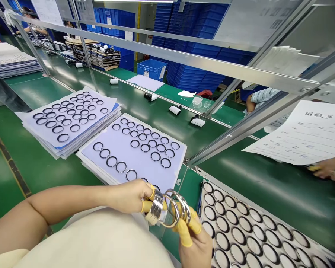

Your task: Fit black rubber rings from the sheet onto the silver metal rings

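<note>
My left hand point(131, 196), with yellow finger cots, pinches a stack of silver metal rings point(155, 209) close to my body. My right hand point(194, 240), also in yellow finger cots, holds several more silver rings point(181, 206) fanned out against that stack. Both hands hover above the front edge of a white sheet point(134, 149) that carries several black ring gaskets. A tray of round silver-rimmed parts point(248, 232) lies just right of my right hand.
A second stack of sheets with black rings point(69, 115) lies to the left. Small white devices point(197, 121) ride the green conveyor point(156, 111) behind. An aluminium frame rail point(240, 128) crosses above. Another person's hand point(328, 169) works at the right under a paper form point(307, 136).
</note>
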A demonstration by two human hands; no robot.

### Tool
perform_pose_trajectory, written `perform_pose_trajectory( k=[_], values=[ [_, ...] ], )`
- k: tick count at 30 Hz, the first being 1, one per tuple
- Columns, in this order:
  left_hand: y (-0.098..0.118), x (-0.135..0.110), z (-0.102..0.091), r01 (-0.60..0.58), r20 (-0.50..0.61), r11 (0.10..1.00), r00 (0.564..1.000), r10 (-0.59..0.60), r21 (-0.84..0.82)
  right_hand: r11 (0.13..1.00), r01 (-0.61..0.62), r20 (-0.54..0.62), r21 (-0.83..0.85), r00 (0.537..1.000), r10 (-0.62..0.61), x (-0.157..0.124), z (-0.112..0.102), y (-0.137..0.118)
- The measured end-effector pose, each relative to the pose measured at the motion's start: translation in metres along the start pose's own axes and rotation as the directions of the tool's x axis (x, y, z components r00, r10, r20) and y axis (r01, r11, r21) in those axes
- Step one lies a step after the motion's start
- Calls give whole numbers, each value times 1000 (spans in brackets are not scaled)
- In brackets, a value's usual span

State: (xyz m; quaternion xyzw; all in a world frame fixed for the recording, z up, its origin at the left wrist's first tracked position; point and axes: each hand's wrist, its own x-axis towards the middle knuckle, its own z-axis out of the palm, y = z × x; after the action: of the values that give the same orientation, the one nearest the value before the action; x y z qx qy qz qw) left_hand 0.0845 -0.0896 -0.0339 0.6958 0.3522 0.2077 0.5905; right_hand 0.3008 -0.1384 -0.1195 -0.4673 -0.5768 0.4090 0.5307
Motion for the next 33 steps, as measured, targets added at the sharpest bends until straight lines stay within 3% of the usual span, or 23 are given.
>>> perform_pose_trajectory(
  k=[2, 7, 12, 19, 22, 25, 28, 31, 33],
  values=[
    [2, 0, -1, -1, -11, 999, 1000, 1, 47, 994, 43, 51, 99, 998, -49, 0, 10, -16],
    [7, -1, -3, -15, -40, 992, 999, 21, 129, 966, 123, -11, 227, 992, -124, 6, 25, -31],
    [8, -1, -4, -79, -70, 981, 993, 93, 179, 965, 60, 115, 255, 989, -91, 7, 33, -36],
    [10, -1, -8, -87, 0, 954, 996, 91, 285, 938, -97, 331, 333, 943, -20, 6, 34, -37],
    [11, -1, -9, -160, 9, 907, 985, 171, 390, 933, -96, 351, 346, 936, -34, 6, 34, -37],
    [10, -2, -9, -286, 29, 780, 945, 326, 556, 944, -43, 335, 327, 939, -74, 4, 33, -36],
    [6, -3, -10, -392, 56, 581, 858, 510, 713, 953, 3, 292, 302, 952, -95, 2, 31, -32],
    [5, -2, -11, -429, 60, 446, 770, 635, 785, 958, 45, 150, 283, 985, -91, 3, 26, -29],
    [6, -2, -12, -436, 73, 399, 744, 664, 806, 952, 9, 157, 305, 986, -60, 6, 23, -29]
  ],
)
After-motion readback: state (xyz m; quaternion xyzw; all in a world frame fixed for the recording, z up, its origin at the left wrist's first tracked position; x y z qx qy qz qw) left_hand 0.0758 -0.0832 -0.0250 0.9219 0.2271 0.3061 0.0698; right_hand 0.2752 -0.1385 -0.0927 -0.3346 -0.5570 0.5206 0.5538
